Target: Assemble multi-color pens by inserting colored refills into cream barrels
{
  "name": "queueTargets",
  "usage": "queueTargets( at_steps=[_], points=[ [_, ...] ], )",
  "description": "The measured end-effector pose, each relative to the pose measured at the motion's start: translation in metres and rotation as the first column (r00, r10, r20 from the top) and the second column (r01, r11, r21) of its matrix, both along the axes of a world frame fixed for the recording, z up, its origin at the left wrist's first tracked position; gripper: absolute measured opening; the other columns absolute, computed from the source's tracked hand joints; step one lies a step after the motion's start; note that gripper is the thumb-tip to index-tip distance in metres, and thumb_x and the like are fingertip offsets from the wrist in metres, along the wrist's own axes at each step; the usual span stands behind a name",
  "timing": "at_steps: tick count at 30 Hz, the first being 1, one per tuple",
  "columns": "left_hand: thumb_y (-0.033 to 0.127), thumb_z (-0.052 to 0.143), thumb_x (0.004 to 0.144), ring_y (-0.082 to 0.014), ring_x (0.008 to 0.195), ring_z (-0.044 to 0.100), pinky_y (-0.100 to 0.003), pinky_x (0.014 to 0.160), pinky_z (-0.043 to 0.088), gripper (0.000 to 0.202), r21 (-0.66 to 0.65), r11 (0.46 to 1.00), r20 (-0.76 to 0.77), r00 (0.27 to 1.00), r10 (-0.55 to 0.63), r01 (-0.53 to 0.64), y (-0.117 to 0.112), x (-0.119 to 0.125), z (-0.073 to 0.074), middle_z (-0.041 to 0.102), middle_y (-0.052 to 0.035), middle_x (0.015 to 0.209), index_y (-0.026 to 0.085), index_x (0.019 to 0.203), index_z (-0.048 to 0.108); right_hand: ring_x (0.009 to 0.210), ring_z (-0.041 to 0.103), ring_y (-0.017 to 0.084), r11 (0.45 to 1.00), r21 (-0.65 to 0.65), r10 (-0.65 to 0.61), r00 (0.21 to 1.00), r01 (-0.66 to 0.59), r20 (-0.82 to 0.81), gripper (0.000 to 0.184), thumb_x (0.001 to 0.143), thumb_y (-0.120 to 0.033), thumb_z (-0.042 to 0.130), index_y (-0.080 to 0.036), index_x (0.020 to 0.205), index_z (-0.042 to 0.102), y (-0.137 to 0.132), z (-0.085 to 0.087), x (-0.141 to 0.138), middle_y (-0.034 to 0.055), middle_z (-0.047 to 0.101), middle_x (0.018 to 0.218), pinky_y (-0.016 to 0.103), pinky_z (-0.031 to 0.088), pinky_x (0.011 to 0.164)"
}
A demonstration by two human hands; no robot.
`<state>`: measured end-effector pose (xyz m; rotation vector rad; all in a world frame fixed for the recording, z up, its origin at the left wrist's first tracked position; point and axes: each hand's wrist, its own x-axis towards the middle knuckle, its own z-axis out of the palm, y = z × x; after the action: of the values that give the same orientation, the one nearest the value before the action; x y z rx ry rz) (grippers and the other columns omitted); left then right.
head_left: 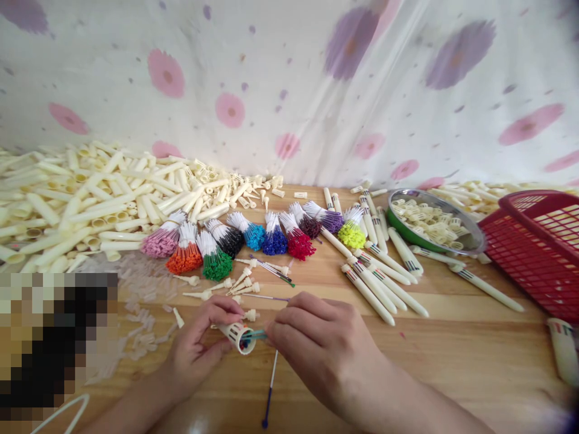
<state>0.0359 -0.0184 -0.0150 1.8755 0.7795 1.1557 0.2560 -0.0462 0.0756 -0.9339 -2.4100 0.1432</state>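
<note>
My left hand [205,340] grips a cream slotted pen barrel [234,333], its round mouth tilted toward the right. Coloured tips show inside that mouth. With fingers closed, my right hand [325,349] pinches a teal pen refill [259,334] whose far end reaches into the barrel's mouth; the pinched end is hidden by the fingers. On the table below lies a loose purple-tipped refill [270,392]. Just beyond my hands are several small cream tapered pieces [242,280] and a few dark-tipped refills [275,271].
Bundles of coloured refills [274,235] stand in a row behind. At left are a heap of cream tubes [90,199] and scattered clear pieces [145,319]. Multi-slot pens [375,286], a green bowl [407,223] of cream parts and a red basket [529,241] occupy the right.
</note>
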Motion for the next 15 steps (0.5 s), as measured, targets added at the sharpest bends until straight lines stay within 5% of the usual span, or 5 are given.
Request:
queueTargets(
  at_steps=[15],
  points=[
    [0.019, 0.059, 0.083, -0.0222, 0.089, 0.064, -0.032, 0.073, 0.054, 0.021, -0.069, 0.994, -0.006, 0.996, -0.085, 0.085, -0.0001, 0.0000, 0.0006, 0.065, -0.0083, 0.095, 0.026, 0.102, 0.063, 0.065, 0.051, 0.015, 0.999, 0.039, -0.005, 0.999, 0.004, 0.040, 0.020, 0.090, -0.009, 0.045, -0.013, 0.078, 0.062, -0.0014, 0.0058, 0.0034, 0.0036, 0.060, 0.067, 0.025, 0.039, 0.056]
  ],
)
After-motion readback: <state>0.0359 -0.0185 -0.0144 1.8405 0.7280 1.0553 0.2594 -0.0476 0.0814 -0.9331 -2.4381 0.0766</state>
